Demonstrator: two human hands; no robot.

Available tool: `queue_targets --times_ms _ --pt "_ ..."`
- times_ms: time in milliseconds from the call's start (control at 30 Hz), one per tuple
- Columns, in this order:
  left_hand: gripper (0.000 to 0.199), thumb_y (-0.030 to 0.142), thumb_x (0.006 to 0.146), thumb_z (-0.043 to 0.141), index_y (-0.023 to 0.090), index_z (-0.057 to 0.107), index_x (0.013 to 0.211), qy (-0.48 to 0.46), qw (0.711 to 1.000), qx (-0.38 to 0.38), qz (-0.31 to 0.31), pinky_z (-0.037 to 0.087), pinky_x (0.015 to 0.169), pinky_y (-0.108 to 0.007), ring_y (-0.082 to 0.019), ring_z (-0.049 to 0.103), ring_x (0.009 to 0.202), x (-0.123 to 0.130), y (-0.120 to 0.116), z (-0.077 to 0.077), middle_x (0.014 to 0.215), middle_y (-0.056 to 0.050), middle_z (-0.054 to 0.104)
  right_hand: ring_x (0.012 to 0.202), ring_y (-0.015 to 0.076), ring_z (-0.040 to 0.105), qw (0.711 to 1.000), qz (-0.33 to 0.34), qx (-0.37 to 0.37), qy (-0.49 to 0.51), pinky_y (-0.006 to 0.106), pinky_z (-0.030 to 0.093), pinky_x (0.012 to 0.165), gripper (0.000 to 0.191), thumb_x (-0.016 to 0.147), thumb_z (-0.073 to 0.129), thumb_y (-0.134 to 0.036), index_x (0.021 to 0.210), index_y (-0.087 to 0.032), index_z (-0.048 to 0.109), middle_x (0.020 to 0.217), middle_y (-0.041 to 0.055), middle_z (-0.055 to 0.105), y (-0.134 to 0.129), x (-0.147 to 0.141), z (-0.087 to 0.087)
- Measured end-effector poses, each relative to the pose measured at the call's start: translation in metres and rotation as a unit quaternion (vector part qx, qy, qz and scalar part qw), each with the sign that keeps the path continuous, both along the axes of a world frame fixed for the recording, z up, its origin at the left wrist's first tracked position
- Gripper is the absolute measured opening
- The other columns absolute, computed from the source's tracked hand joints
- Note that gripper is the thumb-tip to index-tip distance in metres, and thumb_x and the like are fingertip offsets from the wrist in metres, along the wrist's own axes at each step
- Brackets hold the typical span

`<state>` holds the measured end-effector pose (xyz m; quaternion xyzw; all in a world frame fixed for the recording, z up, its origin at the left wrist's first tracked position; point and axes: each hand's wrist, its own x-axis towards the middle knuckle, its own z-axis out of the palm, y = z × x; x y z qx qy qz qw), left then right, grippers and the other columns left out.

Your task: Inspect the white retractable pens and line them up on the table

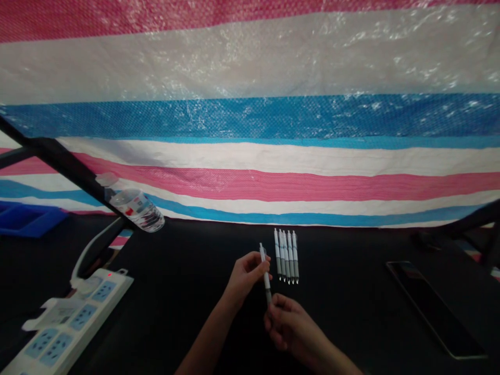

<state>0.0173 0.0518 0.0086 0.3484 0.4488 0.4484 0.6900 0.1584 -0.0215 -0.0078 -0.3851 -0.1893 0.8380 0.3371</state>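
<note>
With fingers [255,272] of the left hand [247,273] pinched together, holds a white-and-grey pen [267,282] by its white barrel, thumb in front, fingertips showing just past the far side. With the right hand [288,317], grips the same pen low down around its grey end, thumb and forefinger pressed close, other fingers curled inward; cannot make out the tip beneath that grasp. Holds the pen aslant between both hands, clicker end pointing away, over a black tabletop [344,291]; cannot tell whether any part touches the surface. Just beside, to the right, can count five more pens [286,255] lying side by side in a neat row, clickers away, pointed ends near. Farther right, can see a dark phone [435,312] lying flat, well apart from both hands. Off to the left, can see a white power strip [91,320] with blue sockets [83,316] and a red light [110,274], and past it a clear bottle [142,211], tilted in view beside a black bar [66,161]. At far left, a blue tray [31,219]; across the back, a striped sheet [250,57].
</note>
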Motion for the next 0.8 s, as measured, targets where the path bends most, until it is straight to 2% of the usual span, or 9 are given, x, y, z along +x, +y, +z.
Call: queue_targets --times_ms 167,267,367,467,533,667,733,800 --pt "0.038 0.042 0.067 0.085 0.013 0.074 0.091 -0.031 0.999 -0.025 -0.02 0.049 0.057 -0.022 -0.014 0.067 0.061 -0.0024 0.0021 -0.0011 0.073 -0.003 0.067 0.032 0.0031 0.04 1.0 -0.005 0.013 0.023 0.017 0.021 0.033 0.048 0.07 0.078 -0.056 0.075 -0.018 0.051 0.055 -0.0037 0.06 0.001 -0.0004 -0.0063" --pt "0.04 0.041 0.064 0.087 0.013 0.074 0.09 -0.052 0.998 -0.035 0.004 0.051 0.059 -0.023 -0.015 0.067 0.06 -0.0029 0.0033 -0.0009 0.071 -0.003 0.067 0.036 0.0086 0.053 1.0 -0.004 0.011 0.018 0.017 0.025 0.033 0.052 0.074 0.072 -0.061 0.091 -0.014 0.056 0.065 0.0041 0.069 0.0024 0.0016 -0.006" --pt "0.04 0.04 0.065 0.087 0.013 0.073 0.091 -0.055 0.997 -0.028 0.042 0.051 0.059 -0.023 -0.015 0.067 0.061 -0.0034 0.004 -0.001 0.071 -0.002 0.067 0.044 0.0148 0.065 1.0 0.011 0.013 -0.001 0.016 0.028 0.031 0.058 0.076 0.07 -0.062 0.106 -0.015 0.052 0.085 0.0114 0.075 0.0026 0.0031 -0.0039" --pt "0.04 0.039 0.065 0.086 0.013 0.074 0.092 -0.049 0.998 -0.025 0.044 0.052 0.061 -0.024 -0.015 0.067 0.063 -0.0036 0.0041 -0.0011 0.072 -0.003 0.067 0.039 0.0136 0.064 0.999 0.02 0.038 -0.022 0.013 0.022 0.029 0.051 0.073 0.075 -0.058 0.09 -0.019 0.046 0.076 0.0073 0.074 0.0013 0.0029 -0.0054" --pt "0.04 0.04 0.065 0.087 0.013 0.074 0.092 -0.048 0.998 -0.03 0.038 0.052 0.062 -0.024 -0.015 0.067 0.062 -0.0033 0.0041 -0.0012 0.072 -0.003 0.068 0.038 0.0133 0.063 0.999 0.023 0.037 -0.018 0.012 0.02 0.029 0.051 0.074 0.073 -0.061 0.084 -0.019 0.045 0.067 0.0052 0.072 0.0006 0.0026 -0.0069" --pt "0.042 0.04 0.063 0.087 0.013 0.074 0.092 -0.053 0.997 -0.034 0.042 0.052 0.062 -0.025 -0.015 0.067 0.062 -0.0028 0.004 -0.0009 0.071 -0.003 0.068 0.042 0.0162 0.067 0.999 0.036 0.001 -0.002 0.014 0.025 0.03 0.058 0.079 0.061 -0.069 0.095 -0.015 0.051 0.069 0.0089 0.073 0.0015 0.0032 -0.0041" --pt "0.042 0.04 0.063 0.087 0.013 0.074 0.092 -0.05 0.997 -0.034 0.045 0.052 0.062 -0.026 -0.016 0.067 0.062 -0.0025 0.0037 -0.0002 0.072 -0.003 0.068 0.042 0.0157 0.067 0.999 0.034 0.008 -0.011 0.014 0.024 0.03 0.055 0.078 0.065 -0.066 0.097 -0.017 0.048 0.072 0.0078 0.074 0.0023 0.0039 -0.0017" --pt "0.041 0.04 0.064 0.087 0.013 0.074 0.092 -0.047 0.997 -0.033 0.043 0.052 0.062 -0.026 -0.016 0.067 0.062 -0.0023 0.0033 0.0008 0.072 -0.004 0.068 0.04 0.0137 0.065 0.999 0.032 0.029 -0.02 0.012 0.021 0.03 0.051 0.074 0.073 -0.059 0.089 -0.02 0.044 0.068 0.0035 0.072 0.0029 0.0046 -0.001"
